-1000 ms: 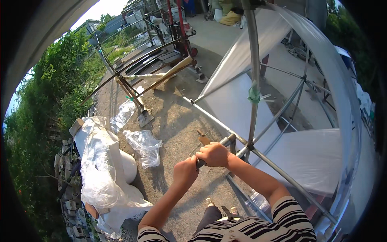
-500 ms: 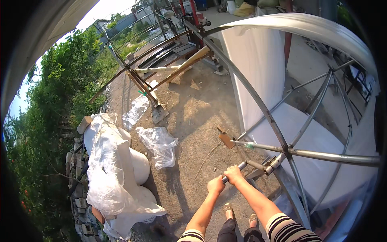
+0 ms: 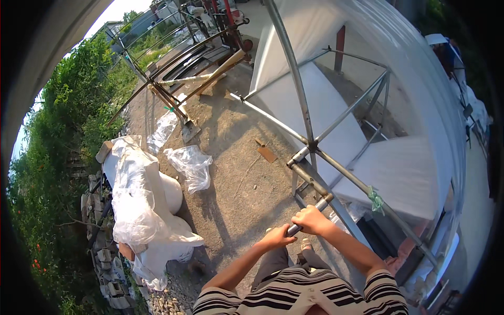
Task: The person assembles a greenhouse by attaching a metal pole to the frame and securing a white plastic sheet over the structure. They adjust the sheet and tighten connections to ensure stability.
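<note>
Both hands grip a short metal pipe (image 3: 313, 209) that juts from a joint of a grey tubular frame (image 3: 307, 137). My right hand (image 3: 313, 220) wraps the pipe higher up, near its coupling. My left hand (image 3: 277, 237) holds the lower end, close to my body. The frame carries white translucent sheeting (image 3: 341, 126) and rises in an arch to the right. A green tie (image 3: 375, 199) hangs on one frame tube to the right of my hands. My feet stand on bare dirt ground (image 3: 231, 173) below.
White plastic-wrapped bundles (image 3: 139, 194) lie on the ground at left, with a loose clear bag (image 3: 191, 165) beside them. Metal bars and a wooden beam (image 3: 210, 79) lie further back. Stacked stones (image 3: 105, 247) and green bushes (image 3: 58, 136) line the left side.
The view has swung, so the frame now stands upright in the centre. Both hands stay on the pipe, which now sits lower right in the picture, with the left hand nearer my body.
</note>
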{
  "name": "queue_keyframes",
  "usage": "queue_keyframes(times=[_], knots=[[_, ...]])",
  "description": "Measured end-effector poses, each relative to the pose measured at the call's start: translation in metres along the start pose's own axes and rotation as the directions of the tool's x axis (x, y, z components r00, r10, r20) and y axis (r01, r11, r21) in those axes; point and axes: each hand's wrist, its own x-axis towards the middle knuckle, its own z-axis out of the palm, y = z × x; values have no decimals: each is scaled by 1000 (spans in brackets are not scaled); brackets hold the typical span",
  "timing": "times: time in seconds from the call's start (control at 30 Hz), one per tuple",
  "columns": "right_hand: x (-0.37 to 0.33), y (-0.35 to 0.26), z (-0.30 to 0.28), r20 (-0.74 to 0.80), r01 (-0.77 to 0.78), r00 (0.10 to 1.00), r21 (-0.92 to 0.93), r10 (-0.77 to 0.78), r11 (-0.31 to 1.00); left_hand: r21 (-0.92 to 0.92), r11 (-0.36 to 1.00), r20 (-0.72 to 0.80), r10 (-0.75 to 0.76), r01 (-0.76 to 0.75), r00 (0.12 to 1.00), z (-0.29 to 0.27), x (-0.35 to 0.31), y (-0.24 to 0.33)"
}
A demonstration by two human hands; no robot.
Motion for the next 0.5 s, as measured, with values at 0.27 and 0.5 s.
queue_keyframes(times=[0.27, 0.5], knots=[[158, 51, -117, -437, 158, 867, -215, -240, 964, 529, 844, -429, 169, 95, 887, -195, -1, 101], [338, 118, -55, -313, 185, 924, -134, -219, 973, 577, 759, -668, 226, 302, 709, -296, 105, -32]])
